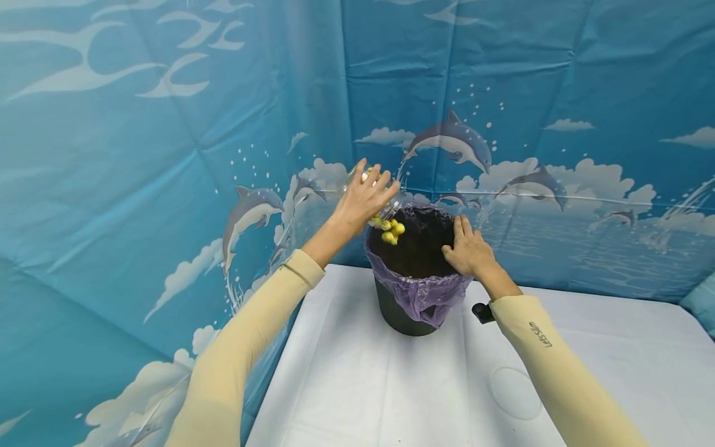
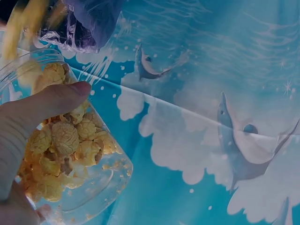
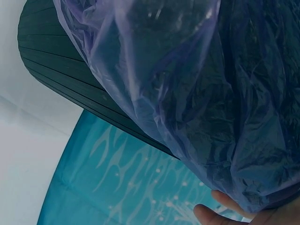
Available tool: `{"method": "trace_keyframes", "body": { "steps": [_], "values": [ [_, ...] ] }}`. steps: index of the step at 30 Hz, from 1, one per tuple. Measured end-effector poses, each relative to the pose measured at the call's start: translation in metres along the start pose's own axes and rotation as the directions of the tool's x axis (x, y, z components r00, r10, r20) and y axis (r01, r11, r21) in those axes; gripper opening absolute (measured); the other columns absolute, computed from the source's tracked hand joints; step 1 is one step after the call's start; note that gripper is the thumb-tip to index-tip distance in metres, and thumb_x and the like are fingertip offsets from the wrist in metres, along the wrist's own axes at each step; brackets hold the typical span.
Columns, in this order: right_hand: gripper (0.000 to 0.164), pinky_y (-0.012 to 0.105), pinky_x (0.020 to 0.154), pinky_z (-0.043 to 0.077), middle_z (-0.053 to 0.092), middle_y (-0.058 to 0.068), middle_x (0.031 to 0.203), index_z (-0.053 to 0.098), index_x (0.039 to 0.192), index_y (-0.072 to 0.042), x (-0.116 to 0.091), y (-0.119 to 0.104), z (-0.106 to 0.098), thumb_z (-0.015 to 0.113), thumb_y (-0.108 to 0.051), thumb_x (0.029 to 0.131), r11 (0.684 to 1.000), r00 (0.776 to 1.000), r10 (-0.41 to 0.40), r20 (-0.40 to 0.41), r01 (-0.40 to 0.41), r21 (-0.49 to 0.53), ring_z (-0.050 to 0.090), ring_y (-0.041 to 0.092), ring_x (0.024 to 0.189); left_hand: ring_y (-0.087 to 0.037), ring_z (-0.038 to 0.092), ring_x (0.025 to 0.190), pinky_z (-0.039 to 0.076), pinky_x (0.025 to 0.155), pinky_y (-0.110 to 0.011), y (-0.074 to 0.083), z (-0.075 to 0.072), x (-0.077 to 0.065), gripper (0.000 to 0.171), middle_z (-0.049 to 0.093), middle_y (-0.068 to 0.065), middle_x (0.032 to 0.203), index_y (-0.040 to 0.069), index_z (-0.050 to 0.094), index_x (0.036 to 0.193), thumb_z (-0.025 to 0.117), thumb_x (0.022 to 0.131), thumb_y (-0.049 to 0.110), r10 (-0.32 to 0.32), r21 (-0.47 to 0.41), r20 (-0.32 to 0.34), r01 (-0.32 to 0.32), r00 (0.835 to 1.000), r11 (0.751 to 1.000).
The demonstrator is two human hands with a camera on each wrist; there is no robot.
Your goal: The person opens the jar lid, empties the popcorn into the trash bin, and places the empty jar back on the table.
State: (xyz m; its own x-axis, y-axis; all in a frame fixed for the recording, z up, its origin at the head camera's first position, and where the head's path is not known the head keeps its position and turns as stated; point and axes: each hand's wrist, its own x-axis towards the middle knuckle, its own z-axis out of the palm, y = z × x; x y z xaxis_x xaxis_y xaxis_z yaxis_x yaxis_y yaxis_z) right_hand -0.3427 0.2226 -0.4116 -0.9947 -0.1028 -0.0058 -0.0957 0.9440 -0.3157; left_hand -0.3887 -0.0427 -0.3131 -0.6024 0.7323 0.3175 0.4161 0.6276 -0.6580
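My left hand (image 1: pixel 362 202) grips a clear plastic jar (image 2: pixel 110 180), tipped with its mouth over the bin. Yellow popcorn (image 1: pixel 393 231) spills from the mouth into the dark opening. More popcorn (image 2: pixel 65 138) is still inside the jar, with crumbs along its wall. The dark ribbed trash bin (image 1: pixel 398 315) stands upright, lined with a purple plastic bag (image 1: pixel 416 295) folded over the rim. At the bin's right side, my right hand (image 1: pixel 472 251) holds the bagged rim. In the right wrist view, its fingertips (image 3: pixel 206 214) show at the edge of the bag.
The bin stands on a white-covered table (image 1: pixel 346 372) near its back edge. Behind and to the left hangs a blue dolphin-print sheet (image 1: pixel 313 93). A small black object (image 1: pixel 483 313) shows beside the right sleeve. A round outline (image 1: pixel 514 392) marks the table cover.
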Motion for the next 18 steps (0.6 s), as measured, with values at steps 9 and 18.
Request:
{"method": "trace_keyframes", "body": {
  "steps": [9, 18],
  "values": [
    [0.080, 0.072, 0.113, 0.034, -0.001, 0.032, 0.170, 0.000, 0.162, 0.009, 0.0007, 0.0003, 0.0009, 0.041, -0.031, 0.105, 1.000, 1.000, 0.006, -0.002, -0.006, 0.002, 0.018, 0.063, 0.148, -0.034, 0.035, 0.150, 0.024, 0.128, -0.056, 0.0008, -0.0029, 0.0028, 0.087, 0.039, -0.011, 0.159, 0.020, 0.032, 0.154, 0.085, 0.084, 0.026, 0.032, 0.044, -0.001, -0.032, 0.999, 0.999],
    [0.080, 0.072, 0.111, 0.037, 0.001, 0.032, 0.170, 0.001, 0.162, 0.009, 0.0010, 0.0008, 0.0006, 0.042, -0.031, 0.105, 1.000, 1.000, 0.005, -0.008, -0.005, 0.001, 0.019, 0.062, 0.148, -0.034, 0.034, 0.151, 0.023, 0.129, -0.056, 0.0002, -0.0049, 0.0052, 0.087, 0.039, -0.012, 0.159, 0.020, 0.033, 0.153, 0.085, 0.084, 0.025, 0.036, 0.050, -0.026, -0.035, 0.999, 0.998]
  ]
}}
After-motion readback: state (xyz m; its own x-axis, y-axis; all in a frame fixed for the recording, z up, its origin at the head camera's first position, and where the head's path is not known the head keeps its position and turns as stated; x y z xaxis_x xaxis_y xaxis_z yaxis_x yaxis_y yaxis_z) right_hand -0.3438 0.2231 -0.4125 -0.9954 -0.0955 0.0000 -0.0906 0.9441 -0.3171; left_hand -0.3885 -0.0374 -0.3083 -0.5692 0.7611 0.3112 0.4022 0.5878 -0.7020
